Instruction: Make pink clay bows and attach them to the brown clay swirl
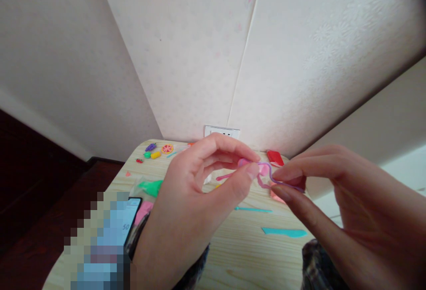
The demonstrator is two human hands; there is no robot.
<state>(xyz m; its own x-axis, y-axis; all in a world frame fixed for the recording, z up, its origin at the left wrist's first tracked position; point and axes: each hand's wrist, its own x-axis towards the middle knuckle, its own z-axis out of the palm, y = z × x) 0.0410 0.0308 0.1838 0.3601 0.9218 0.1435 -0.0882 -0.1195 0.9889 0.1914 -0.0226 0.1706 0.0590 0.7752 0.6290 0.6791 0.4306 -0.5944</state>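
Between the thumb and fingers of my left hand (196, 201) is a small pink clay-like piece (263, 170), mostly covered by the fingertips. A thin purple strand (270, 172) runs from it in a curve to my right hand (336, 183), whose thumb and forefinger pinch it. A pinkish strip (261, 182) hangs in a bend below the strand. From behind my left hand a thin pink stick (222, 177) pokes out; what it belongs to is hidden. Both hands are raised over the table. Beneath them lie a turquoise thin tool (253, 209) and a turquoise plastic knife (284, 232).
On the wooden table (239, 259) several small fruit shapes, among them purple grapes (151, 147), sit at the back left. A green clay bag (150, 188), pink clay (143, 212) and a phone (133, 219) lie left. Behind my right hand is a red packet (274, 157).
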